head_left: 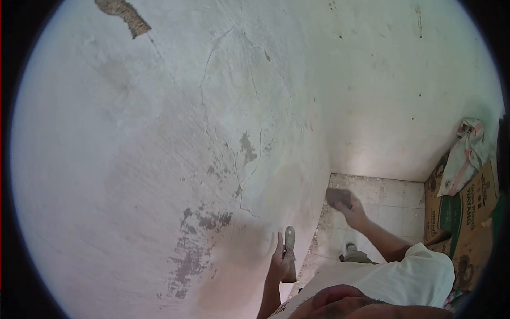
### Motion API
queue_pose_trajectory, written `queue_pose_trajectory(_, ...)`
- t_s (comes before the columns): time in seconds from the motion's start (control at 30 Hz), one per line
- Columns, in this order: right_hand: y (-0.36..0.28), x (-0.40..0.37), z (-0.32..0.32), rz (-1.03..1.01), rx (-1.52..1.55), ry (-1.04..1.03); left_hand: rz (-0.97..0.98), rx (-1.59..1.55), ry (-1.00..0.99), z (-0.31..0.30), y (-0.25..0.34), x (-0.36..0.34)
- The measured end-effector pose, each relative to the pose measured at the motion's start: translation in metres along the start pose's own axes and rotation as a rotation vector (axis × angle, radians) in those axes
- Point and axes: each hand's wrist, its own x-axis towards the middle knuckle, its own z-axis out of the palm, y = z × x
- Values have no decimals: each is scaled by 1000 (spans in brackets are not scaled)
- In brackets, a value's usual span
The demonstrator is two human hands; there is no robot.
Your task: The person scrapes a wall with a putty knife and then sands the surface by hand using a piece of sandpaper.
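Note:
My left hand [279, 266] is beside the wall, its fingers closed round a putty knife [289, 235]. The rounded handle end points up, and the broad blade shows below the hand. Further right, over the floor, my right hand [355, 213] grips a dark brown, flat piece of sandpaper [338, 197] by one edge. A small gap seems to lie between the sandpaper and the wall. The whitish wall [133, 159] has long cracks and grey patches [191, 255] where the surface has come off.
Pale floor tiles [390, 199] meet the wall, with crumbs of debris [313, 244] along the edge. Cardboard boxes [473, 212] stand at the right, a crumpled white sack [465, 157] on them. A second wall [388, 106] forms the corner. A brown hole [127, 16] marks the upper left.

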Motion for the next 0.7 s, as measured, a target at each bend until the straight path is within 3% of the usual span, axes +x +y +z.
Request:
queue_pose_trajectory(0.2,-13,77,-30,-201,-56,280,7,-160,-24,9,23,30)
queue_pose_trajectory(0.37,34,158,-51,-139,172,350,16,-252,-15,13,44,67)
queue_pose_trajectory(0.53,53,268,-78,-170,191,250,270,-202,323,27,101,101)
queue_pose_trajectory(0.7,52,409,-107,-436,46,461,327,40,741,50,132,167)
